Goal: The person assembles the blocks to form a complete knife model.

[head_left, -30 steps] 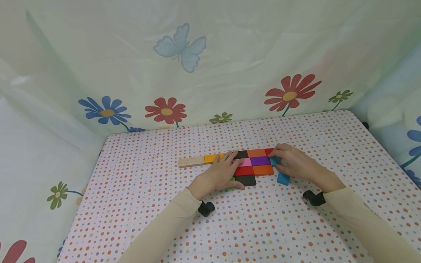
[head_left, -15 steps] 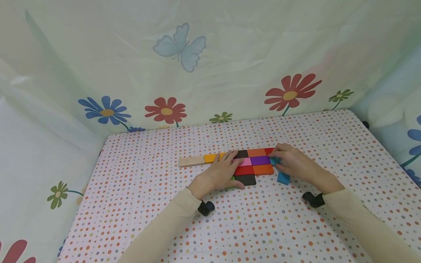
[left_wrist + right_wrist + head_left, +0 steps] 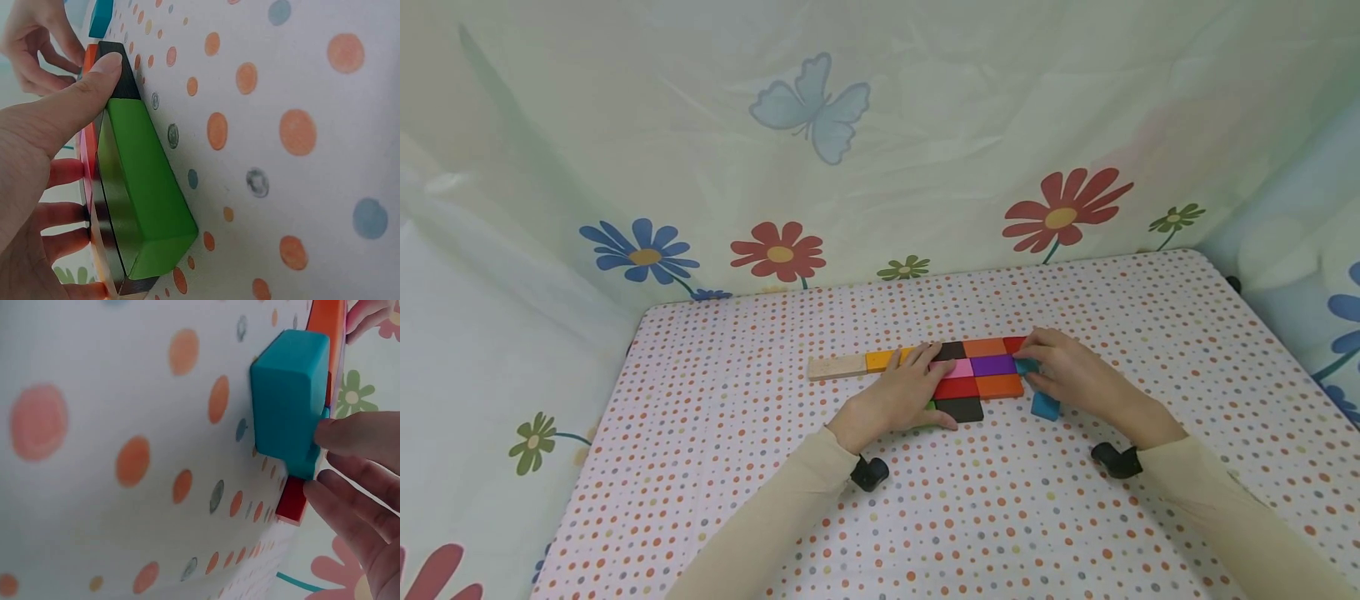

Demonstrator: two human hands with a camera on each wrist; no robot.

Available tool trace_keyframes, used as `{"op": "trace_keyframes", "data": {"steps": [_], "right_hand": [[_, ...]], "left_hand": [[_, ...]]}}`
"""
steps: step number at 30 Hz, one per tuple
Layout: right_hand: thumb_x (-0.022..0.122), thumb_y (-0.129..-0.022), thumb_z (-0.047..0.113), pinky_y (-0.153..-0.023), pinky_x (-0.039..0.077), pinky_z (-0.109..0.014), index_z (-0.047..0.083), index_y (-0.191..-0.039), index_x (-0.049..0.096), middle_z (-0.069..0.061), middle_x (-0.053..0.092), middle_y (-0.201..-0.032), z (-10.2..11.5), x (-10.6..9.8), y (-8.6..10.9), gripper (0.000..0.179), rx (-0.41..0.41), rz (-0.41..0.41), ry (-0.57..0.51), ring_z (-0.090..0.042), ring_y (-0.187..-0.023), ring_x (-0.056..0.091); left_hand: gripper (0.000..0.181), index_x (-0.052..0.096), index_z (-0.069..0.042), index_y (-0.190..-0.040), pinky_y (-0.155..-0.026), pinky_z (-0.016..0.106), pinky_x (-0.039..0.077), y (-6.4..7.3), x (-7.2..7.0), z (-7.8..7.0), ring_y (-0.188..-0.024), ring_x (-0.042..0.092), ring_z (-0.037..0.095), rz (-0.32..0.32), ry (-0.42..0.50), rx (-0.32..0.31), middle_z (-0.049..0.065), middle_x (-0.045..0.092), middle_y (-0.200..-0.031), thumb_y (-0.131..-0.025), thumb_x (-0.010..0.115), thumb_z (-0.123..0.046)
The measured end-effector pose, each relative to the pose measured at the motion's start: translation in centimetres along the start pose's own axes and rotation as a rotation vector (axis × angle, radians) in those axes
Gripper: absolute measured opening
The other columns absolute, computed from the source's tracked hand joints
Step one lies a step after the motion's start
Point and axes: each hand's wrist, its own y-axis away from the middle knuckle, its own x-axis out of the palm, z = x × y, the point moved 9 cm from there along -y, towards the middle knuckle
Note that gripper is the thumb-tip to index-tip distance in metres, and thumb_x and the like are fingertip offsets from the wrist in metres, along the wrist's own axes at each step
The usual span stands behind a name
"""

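I take the patch of coloured blocks (image 3: 977, 375) on the dotted tablecloth (image 3: 925, 517) as my landmark. Nearest to me, on the patch's near left corner, my left hand (image 3: 901, 400) lies flat with fingers straight: the thumb runs along the near edge of the green block (image 3: 147, 187) and its tip touches the black block (image 3: 961, 409), while the fingertips (image 3: 934, 357) rest on top of the pink and yellow pieces farther in. Nothing is gripped there; it presses only.

At the patch's right edge my right hand (image 3: 1075, 375) has its fingers curled about the teal blocks. One teal block (image 3: 1045, 406) lies just off the near right corner of the patch, beside the orange block (image 3: 1000, 386); the right wrist view shows a fingertip (image 3: 350, 434) against a teal block (image 3: 290, 400). A second teal piece (image 3: 1026, 366) sits pinched at the fingers, touching the purple block (image 3: 993, 365).

Beyond the hands, the patch's far row runs left into an orange-yellow piece and a plain wooden block (image 3: 837, 368).
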Motion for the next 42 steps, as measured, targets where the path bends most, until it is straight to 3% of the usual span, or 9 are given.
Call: {"op": "trace_keyframes", "data": {"steps": [5,10,16,25,32,42], "right_hand": [[0.087,-0.083,0.003,-0.08,0.06,-0.045,-0.004,-0.108,0.077,-0.012,0.065,-0.102,0.5,-0.7,1.1,0.028,-0.007,-0.016,-0.092,-0.028,-0.093,0.063],[0.09,-0.082,0.012,-0.075,0.059,-0.039,0.001,-0.109,0.077,-0.009,0.064,-0.102,0.2,-0.2,2.3,0.032,0.048,0.078,-0.157,-0.022,-0.088,0.061],[0.093,-0.077,0.011,-0.071,0.058,-0.031,0.001,-0.106,0.077,-0.005,0.064,-0.099,-0.3,0.8,3.4,0.034,0.074,0.147,-0.179,-0.014,-0.082,0.057],[0.093,-0.075,0.006,-0.081,0.06,-0.045,0.004,-0.105,0.078,-0.006,0.066,-0.103,-0.4,1.0,3.6,0.033,0.031,0.163,-0.171,-0.019,-0.09,0.062],[0.094,-0.074,0.007,-0.086,0.059,-0.053,0.004,-0.105,0.077,-0.009,0.066,-0.103,-0.5,0.8,3.6,0.036,0.064,0.157,-0.124,-0.028,-0.095,0.063],[0.091,-0.08,0.009,-0.082,0.06,-0.046,0.004,-0.112,0.076,-0.004,0.064,-0.105,3.7,-0.5,2.4,0.036,-0.03,0.101,-0.18,-0.023,-0.096,0.061]], "left_hand": [[0.092,0.033,-0.016,-0.165,-0.126,0.055,0.018,0.0,0.2,0.0,-0.159,0.019,0.029,0.007,0.016,0.0,0.013,0.019,-0.173,-0.094,0.068,-0.062],[0.092,0.032,-0.016,-0.166,-0.127,0.055,0.018,0.0,0.3,0.0,-0.159,0.018,0.03,0.007,0.034,0.004,0.013,0.019,-0.173,-0.095,0.068,-0.062],[0.091,0.032,-0.017,-0.166,-0.127,0.055,0.017,-0.2,0.4,0.1,-0.159,0.018,0.029,0.008,0.032,0.005,0.012,0.019,-0.173,-0.095,0.068,-0.062],[0.092,0.031,-0.017,-0.166,-0.127,0.055,0.016,-0.3,0.5,0.2,-0.159,0.017,0.029,0.024,0.024,-0.004,0.012,0.018,-0.174,-0.095,0.068,-0.062],[0.092,0.032,-0.017,-0.166,-0.127,0.054,0.016,-0.3,0.3,0.0,-0.159,0.017,0.028,0.016,0.037,0.003,0.012,0.019,-0.173,-0.094,0.069,-0.061],[0.092,0.033,-0.018,-0.165,-0.127,0.054,0.017,-0.2,0.3,0.2,-0.159,0.018,0.028,0.003,0.027,-0.004,0.011,0.019,-0.173,-0.094,0.069,-0.062]]}}
